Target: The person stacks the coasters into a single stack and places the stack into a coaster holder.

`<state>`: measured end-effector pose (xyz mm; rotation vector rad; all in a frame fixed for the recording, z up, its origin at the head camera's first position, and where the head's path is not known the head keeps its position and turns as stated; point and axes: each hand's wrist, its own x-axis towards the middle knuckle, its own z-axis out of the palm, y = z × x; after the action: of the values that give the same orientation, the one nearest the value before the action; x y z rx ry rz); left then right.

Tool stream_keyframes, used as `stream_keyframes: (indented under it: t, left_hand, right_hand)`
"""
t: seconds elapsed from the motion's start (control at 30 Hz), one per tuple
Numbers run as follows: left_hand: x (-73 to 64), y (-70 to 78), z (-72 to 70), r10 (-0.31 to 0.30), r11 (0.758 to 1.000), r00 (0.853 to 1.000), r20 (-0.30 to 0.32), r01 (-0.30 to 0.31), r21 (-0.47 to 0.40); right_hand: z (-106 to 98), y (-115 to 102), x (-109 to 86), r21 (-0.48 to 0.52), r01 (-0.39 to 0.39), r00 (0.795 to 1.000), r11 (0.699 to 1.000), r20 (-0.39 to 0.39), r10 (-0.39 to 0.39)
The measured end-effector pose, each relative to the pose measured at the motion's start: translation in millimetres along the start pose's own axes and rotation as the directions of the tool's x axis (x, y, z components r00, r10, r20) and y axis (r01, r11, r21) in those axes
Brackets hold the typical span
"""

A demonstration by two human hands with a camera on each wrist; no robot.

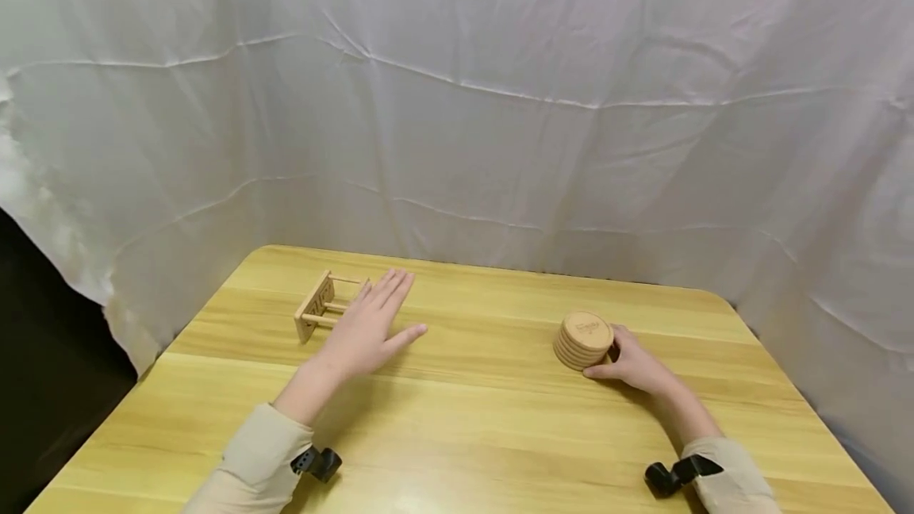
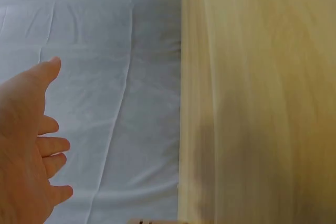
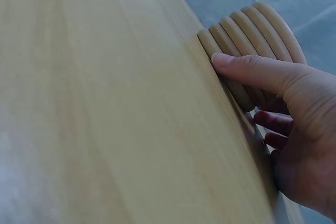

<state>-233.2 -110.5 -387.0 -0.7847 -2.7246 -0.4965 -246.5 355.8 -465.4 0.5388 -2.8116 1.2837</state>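
Observation:
A stack of round wooden coasters [image 1: 588, 331] sits at the right of the table, its top disc bearing small printed marks. My right hand [image 1: 631, 362] holds the stack from its right side. In the right wrist view the thumb [image 3: 252, 71] lies along the edges of the lower coasters [image 3: 268, 32]; part of the fingers is hidden behind the stack. To the left, a small wooden rack [image 1: 312, 312] with end panels and thin rods stands on the table. My left hand [image 1: 367, 327] hovers beside it with fingers extended and thumb spread, covering its right part. Nothing is in the left hand [image 2: 26, 140].
The wooden table [image 1: 471, 435] has rounded far corners. A pale grey cloth [image 1: 457, 141] hangs behind it and along its sides. A dark area [image 1: 50, 371] lies beyond the left edge. Each sleeved forearm carries a black wrist camera [image 1: 317, 464].

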Motion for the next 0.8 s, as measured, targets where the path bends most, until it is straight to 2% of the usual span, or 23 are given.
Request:
stream_keyframes:
  t: [0.1, 0.2, 0.3, 0.5, 0.63, 0.8]
  left_hand:
    - [1.5, 6.4, 2.1, 0.045, 0.999, 0.999, -0.001, -0.045, -0.017]
    - [5.1, 14.6, 7.1, 0.096, 0.994, 0.995, 0.006, -0.095, -0.044]
    - [11.9, 25.0, 12.5, 0.123, 0.991, 0.992, 0.026, -0.121, -0.06]
    - [34.1, 48.1, 24.6, 0.177, 0.981, 0.984, 0.03, -0.174, -0.084]
    - [49.1, 63.2, 32.8, 0.216, 0.966, 0.976, 0.007, -0.213, -0.146]
    - [66.0, 80.8, 45.2, 0.232, 0.951, 0.973, 0.002, -0.227, -0.208]
  right_hand:
    - [1.3, -3.2, 2.3, -0.077, -0.03, 1.0, 0.997, 0.0, 0.03]
    - [2.2, -5.4, 2.6, -0.091, -0.077, 0.997, 0.993, 0.01, 0.079]
    - [3.9, -7.7, 2.9, -0.118, -0.103, 0.994, 0.988, 0.007, 0.105]
    - [5.4, -8.7, 3.9, -0.164, -0.118, 0.993, 0.979, -0.023, 0.116]
    - [4.4, -8.0, 3.7, -0.183, -0.125, 0.992, 0.975, -0.033, 0.121]
    - [5.3, -8.6, 3.1, -0.183, -0.119, 0.993, 0.976, -0.028, 0.116]
